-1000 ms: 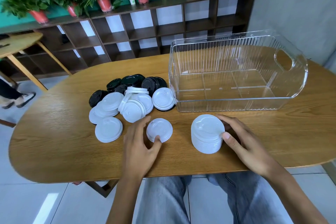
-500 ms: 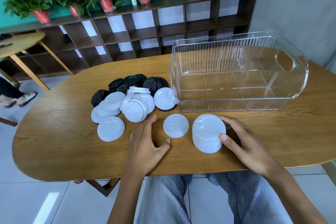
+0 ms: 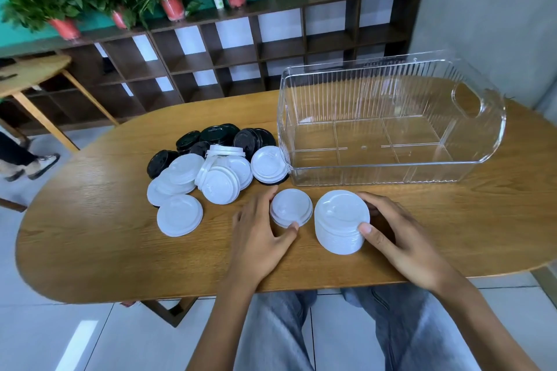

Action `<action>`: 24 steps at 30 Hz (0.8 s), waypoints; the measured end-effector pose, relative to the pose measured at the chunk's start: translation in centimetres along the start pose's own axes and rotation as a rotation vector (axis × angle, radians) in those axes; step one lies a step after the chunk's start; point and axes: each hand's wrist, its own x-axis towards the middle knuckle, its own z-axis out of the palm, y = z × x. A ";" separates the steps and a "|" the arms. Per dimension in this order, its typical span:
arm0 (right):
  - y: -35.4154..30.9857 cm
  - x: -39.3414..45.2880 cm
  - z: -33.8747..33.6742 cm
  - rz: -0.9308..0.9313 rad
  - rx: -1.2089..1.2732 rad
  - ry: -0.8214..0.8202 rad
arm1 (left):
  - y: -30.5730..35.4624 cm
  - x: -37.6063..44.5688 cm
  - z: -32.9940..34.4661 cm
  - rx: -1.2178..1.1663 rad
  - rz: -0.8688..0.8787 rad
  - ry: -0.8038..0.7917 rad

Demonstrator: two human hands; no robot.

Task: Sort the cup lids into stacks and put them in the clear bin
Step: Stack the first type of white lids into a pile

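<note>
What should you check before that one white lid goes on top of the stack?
1. Left hand has the single lid: ok, thumb and fingers touch its rim.
2. Right hand steadies the stack: ok, fingers curl round it.
3. Stack straight: ok, it looks upright.
4. Lid same way up as the stack: cannot tell.
5. Lid same colour as the stack: ok, both white.
6. Bin has room: ok, no lids in it yet.
</note>
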 end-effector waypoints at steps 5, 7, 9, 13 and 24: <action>0.0 0.0 0.1 -0.010 0.013 0.002 | 0.3 0.2 0.0 0.007 0.005 -0.005; 0.0 0.0 0.0 -0.007 0.010 0.003 | 0.4 0.3 0.0 -0.018 -0.005 -0.003; 0.1 0.0 0.0 -0.002 0.012 0.000 | 0.3 0.3 0.2 -0.070 -0.009 0.011; 0.2 -0.1 0.0 0.006 -0.007 0.002 | -0.2 -0.4 0.1 -0.390 -0.066 0.116; -0.1 -0.3 -0.1 -0.016 0.076 0.036 | 5.1 -1.5 1.8 -0.568 0.256 0.098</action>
